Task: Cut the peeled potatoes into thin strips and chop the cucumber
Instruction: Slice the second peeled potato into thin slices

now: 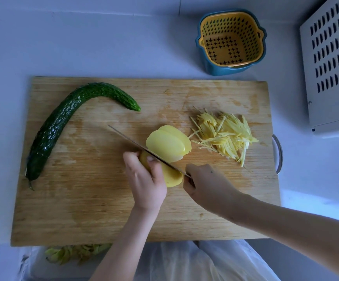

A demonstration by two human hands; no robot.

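A peeled yellow potato [173,177] lies near the middle of the wooden cutting board [95,209]. My left hand [146,179] presses down on it from the left. My right hand [207,185] grips the handle of a knife [136,144], whose blade runs diagonally up-left across the potato. Cut slices [168,144] lean just beyond the blade. A pile of thin potato strips [225,134] lies to the right on the board. A whole curved dark green cucumber [63,122] rests on the board's left part.
A yellow strainer basket inside a blue bowl [231,40] stands behind the board at the right. A white perforated appliance [330,63] fills the far right. Potato peelings [77,252] lie in a plastic-lined bin below the board's front edge.
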